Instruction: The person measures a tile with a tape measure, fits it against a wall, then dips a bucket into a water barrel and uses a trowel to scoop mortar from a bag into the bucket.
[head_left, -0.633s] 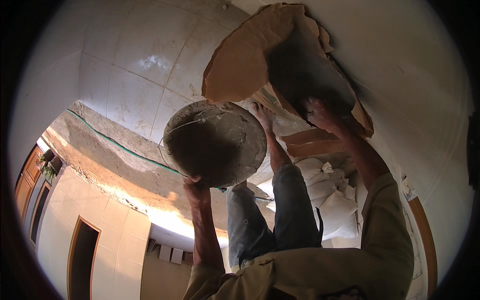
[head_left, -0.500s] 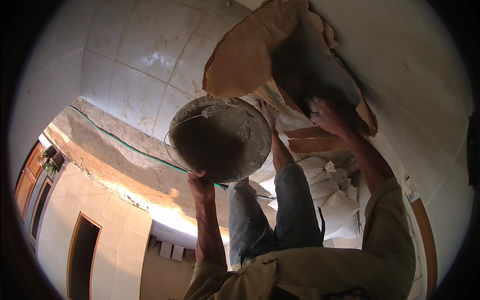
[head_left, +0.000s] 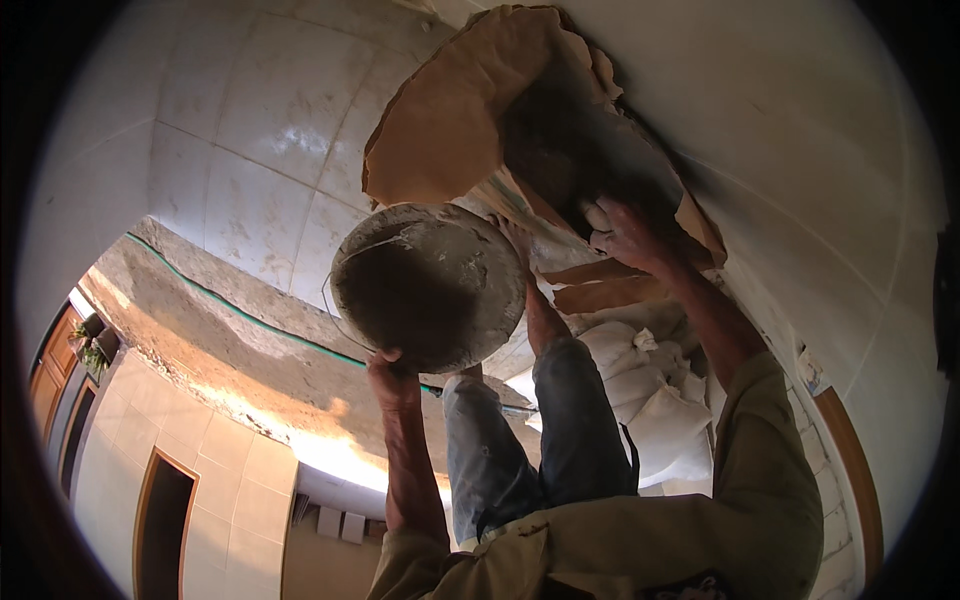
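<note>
At far left, a brown wooden door (head_left: 55, 375) and a dark doorway (head_left: 165, 520) sit in a tiled wall, bent by the lens. Beside them a rough strip of bare concrete (head_left: 230, 350) runs across the pale tiled floor (head_left: 250, 120), with a thin green line (head_left: 250, 320) along its edge.

Centre: a round pan (head_left: 430, 285), grey and crusted with dried cement, is held up in front of the view, its open mouth facing the camera; being round, it has no clear long axis. A thin wire loop shows at its left edge. The left hand (head_left: 392, 378) grips the pan's lower rim, fingers curled shut on it. The pan hides part of the floor and of the torn brown paper sack (head_left: 460, 120) behind it.

Right of the pan stands another person in grey-blue trousers (head_left: 540, 440), one forearm raised beside the pan's right rim. The right hand (head_left: 630, 235) reaches into the dark opening of the sack, fingers bent and pressed on pale material; whether they hold anything I cannot tell. Stacked white sacks (head_left: 650, 400) lie lower right, beside a white wall (head_left: 820, 200).
</note>
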